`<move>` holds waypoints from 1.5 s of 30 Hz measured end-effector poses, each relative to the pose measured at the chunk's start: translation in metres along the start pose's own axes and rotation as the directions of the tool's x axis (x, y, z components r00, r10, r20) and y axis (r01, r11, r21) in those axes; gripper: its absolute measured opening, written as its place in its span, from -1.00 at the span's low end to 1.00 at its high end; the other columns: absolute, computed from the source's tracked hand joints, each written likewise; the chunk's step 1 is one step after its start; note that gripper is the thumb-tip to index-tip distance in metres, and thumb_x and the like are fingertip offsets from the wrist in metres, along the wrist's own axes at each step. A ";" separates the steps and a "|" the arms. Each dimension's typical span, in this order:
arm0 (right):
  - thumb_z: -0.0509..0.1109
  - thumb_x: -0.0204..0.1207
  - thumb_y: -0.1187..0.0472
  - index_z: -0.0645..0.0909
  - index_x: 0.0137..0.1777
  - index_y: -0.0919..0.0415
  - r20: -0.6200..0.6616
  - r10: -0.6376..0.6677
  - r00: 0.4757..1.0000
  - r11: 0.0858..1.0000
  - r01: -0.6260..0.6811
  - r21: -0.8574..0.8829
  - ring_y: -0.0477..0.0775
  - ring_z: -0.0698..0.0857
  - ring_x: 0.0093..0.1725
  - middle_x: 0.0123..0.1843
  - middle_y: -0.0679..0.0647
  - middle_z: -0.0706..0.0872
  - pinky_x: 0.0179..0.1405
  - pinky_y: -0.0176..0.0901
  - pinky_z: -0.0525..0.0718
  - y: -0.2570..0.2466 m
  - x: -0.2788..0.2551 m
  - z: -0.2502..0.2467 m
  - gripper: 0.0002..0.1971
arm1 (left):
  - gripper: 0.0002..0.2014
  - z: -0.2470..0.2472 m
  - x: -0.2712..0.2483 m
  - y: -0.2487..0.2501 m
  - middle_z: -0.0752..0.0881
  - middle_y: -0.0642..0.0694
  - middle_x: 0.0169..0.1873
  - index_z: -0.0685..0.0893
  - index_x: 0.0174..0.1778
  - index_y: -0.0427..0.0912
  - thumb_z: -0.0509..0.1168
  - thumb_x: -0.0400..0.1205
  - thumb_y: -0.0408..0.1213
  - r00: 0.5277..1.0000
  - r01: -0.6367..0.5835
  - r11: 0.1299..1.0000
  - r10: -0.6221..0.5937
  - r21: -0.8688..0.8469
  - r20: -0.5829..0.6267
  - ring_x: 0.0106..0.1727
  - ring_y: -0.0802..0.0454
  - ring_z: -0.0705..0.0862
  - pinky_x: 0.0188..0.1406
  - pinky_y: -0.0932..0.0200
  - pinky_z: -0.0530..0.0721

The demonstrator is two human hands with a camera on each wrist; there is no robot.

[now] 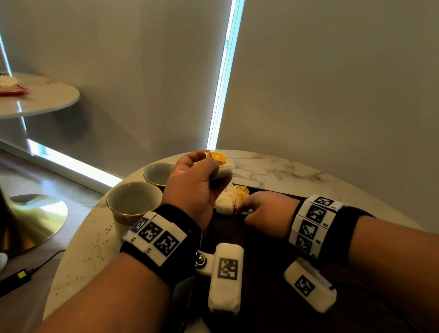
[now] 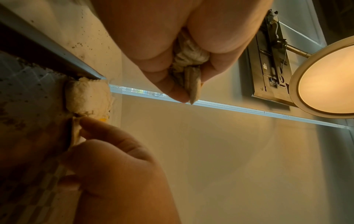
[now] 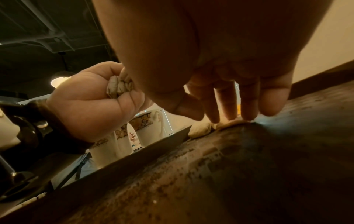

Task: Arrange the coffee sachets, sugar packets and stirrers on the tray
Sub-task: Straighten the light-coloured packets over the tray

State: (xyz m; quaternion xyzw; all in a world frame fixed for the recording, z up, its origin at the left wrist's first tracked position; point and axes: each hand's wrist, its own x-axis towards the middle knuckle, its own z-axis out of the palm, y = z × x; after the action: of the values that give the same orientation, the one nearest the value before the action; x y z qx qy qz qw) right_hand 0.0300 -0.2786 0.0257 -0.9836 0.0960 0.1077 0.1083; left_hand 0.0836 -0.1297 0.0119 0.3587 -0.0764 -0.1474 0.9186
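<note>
My left hand is raised above the tray's far end and grips a bunch of white sachets with yellow labels. The left wrist view shows them bunched in its fist. More sachets lie in a pile at the far end of the dark tray. My right hand is low over the tray. Its straight fingertips rest on a sachet beside the pile, and the thumb stays apart. No stirrers are visible.
Two gold-rimmed cups stand on the marble table, left of the tray. Brown specks dot the table and tray floor. A second round table stands at the far left. A cable and device lie on the floor.
</note>
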 end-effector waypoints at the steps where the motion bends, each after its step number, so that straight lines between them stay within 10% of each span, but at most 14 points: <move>1: 0.33 0.64 0.19 0.65 0.42 -0.05 -0.023 -0.008 1.000 1.000 0.009 0.026 -0.13 0.61 0.11 0.26 -0.10 0.68 0.01 -0.34 0.54 0.002 0.000 -0.001 -0.63 | -0.88 0.000 0.000 -0.001 0.74 -0.25 -0.04 0.64 0.09 -0.21 0.29 0.71 -0.48 1.000 0.004 1.000 -0.004 0.004 0.005 -0.18 -0.02 0.79 -0.23 0.12 0.81; 5: 0.33 0.69 0.05 0.73 0.21 -0.03 -0.251 -0.023 0.968 0.957 0.094 0.274 -0.13 0.70 0.02 0.08 -0.14 0.76 0.12 -0.14 0.67 0.006 -0.003 -0.014 -0.80 | -0.92 0.001 0.000 -0.003 0.75 -0.24 -0.12 0.65 0.07 -0.26 0.32 0.70 -0.46 0.999 0.017 1.000 -0.018 0.023 0.043 -0.23 0.01 0.80 -0.21 0.08 0.80; 10: 0.15 0.74 -0.15 0.70 0.09 0.08 -0.327 0.015 0.945 0.609 0.250 0.752 0.07 0.69 -0.10 -0.08 0.08 0.72 -0.23 -0.08 0.63 -0.007 -0.011 -0.034 -0.62 | -0.83 0.001 -0.003 -0.001 0.77 -0.24 -0.12 0.64 0.21 -0.32 0.29 0.72 -0.44 0.992 0.053 0.996 -0.061 0.076 0.113 -0.22 -0.02 0.82 -0.18 0.02 0.83; 24: 0.48 0.57 0.31 0.64 -0.06 0.18 -0.406 0.066 0.911 0.403 0.348 0.846 0.04 0.78 -0.27 -0.23 0.10 0.82 -0.39 -0.13 0.63 -0.014 -0.008 -0.034 -0.94 | -0.86 -0.004 -0.004 -0.003 0.76 -0.20 -0.06 0.67 0.17 -0.20 0.26 0.74 -0.33 0.980 0.077 0.972 -0.114 0.222 0.163 -0.17 -0.02 0.79 -0.32 0.11 0.75; 40: 0.40 0.50 0.56 0.75 -0.20 0.14 -0.419 0.006 0.908 0.437 0.374 0.818 0.08 0.73 -0.27 -0.25 0.08 0.83 -0.42 -0.20 0.61 -0.016 -0.013 -0.024 -0.72 | -0.95 -0.006 0.002 -0.006 0.78 -0.12 -0.27 0.68 0.01 -0.13 0.41 0.67 -0.31 0.991 0.066 0.958 -0.096 0.279 0.095 -0.28 0.00 0.74 -0.42 0.14 0.61; 45: 0.41 0.54 0.51 0.74 -0.18 0.13 -0.443 0.154 0.883 0.441 0.340 0.831 0.14 0.76 -0.26 -0.19 0.12 0.86 -0.41 -0.13 0.66 -0.004 -0.003 -0.025 -0.75 | -0.81 -0.003 0.001 -0.003 0.73 -0.19 -0.05 0.72 0.21 -0.14 0.37 0.71 -0.22 0.994 0.101 0.970 -0.108 0.221 0.019 -0.18 -0.02 0.74 -0.45 0.16 0.65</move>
State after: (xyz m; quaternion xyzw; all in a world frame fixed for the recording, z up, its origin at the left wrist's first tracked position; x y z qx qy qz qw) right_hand 0.0332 -0.2800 0.0508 -0.7762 0.1043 -0.1999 0.5888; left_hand 0.0846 -0.1303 0.0076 0.4590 -0.0875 -0.1918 0.8631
